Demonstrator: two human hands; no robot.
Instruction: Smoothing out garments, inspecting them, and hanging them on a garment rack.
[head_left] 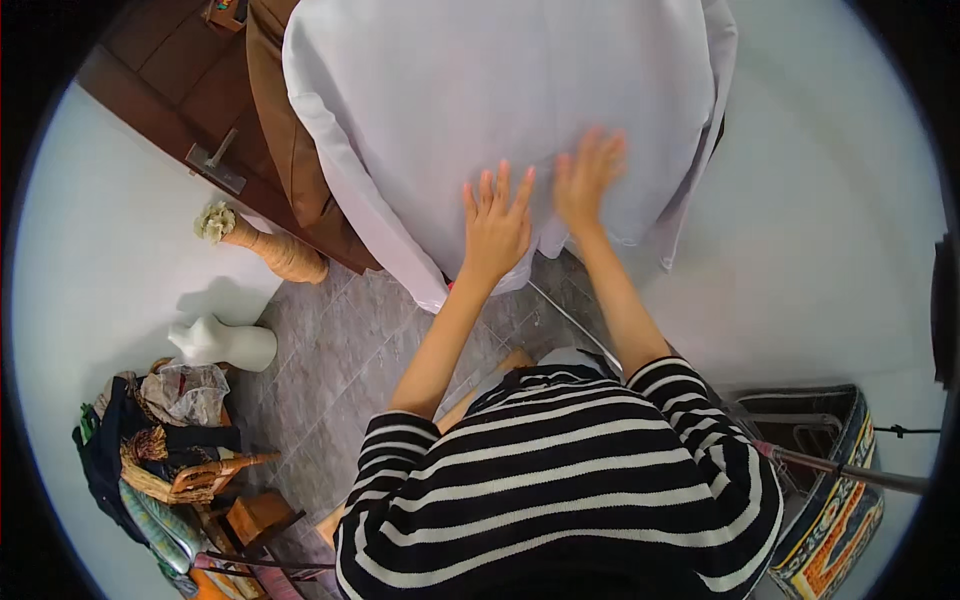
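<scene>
A pale white garment with long sleeves (520, 90) hangs in front of me, its back panel spread wide. My left hand (497, 225) lies on the lower part of the cloth, fingers stretched and apart. Just right of it, my right hand (588, 185) is over the same cloth, smeared by motion but with its fingers extended. Neither hand grips anything. A brown garment (285, 130) shows behind the white one on the left. What holds the garments up is out of view.
A brown door with a metal handle (218, 168) stands at left. Below it are a tan vase (285, 252), a white torso form (225, 343) and a chair heaped with clothes (185, 440). A patterned textile (840, 520) hangs at lower right beside a metal pole (860, 474).
</scene>
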